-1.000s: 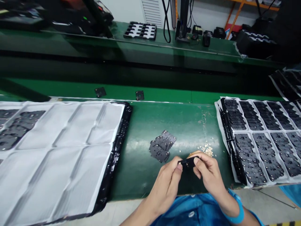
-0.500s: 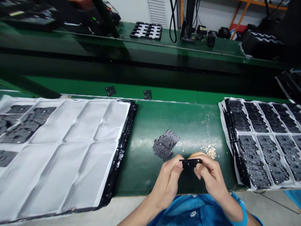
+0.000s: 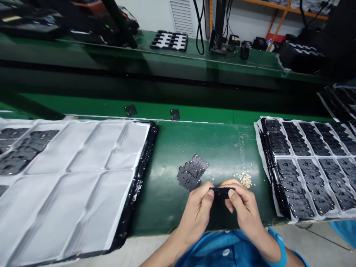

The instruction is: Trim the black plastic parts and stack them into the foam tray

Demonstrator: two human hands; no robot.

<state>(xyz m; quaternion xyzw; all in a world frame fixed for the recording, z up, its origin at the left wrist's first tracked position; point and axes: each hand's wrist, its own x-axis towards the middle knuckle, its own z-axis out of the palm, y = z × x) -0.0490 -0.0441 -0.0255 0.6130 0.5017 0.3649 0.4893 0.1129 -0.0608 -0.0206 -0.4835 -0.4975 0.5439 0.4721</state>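
Both my hands pinch one small flat black plastic part (image 3: pixel 221 192) over the near edge of the green bench. My left hand (image 3: pixel 198 213) grips its left end between thumb and fingers. My right hand (image 3: pixel 243 209) grips its right end the same way. Just beyond my left hand lies a fanned pile of several like black parts (image 3: pixel 191 172) on the bench. A little heap of pale crumbs (image 3: pixel 244 179) lies beyond my right hand.
A tray lined with white sheet (image 3: pixel 83 178) lies at the left, with black parts in its far left pockets. A tray (image 3: pixel 306 167) packed with rows of black parts lies at the right. Two loose parts (image 3: pixel 130 109) (image 3: pixel 174 114) rest on the green strip behind.
The hands stay together on the same part and have turned it slightly. The view has shifted a little sideways.
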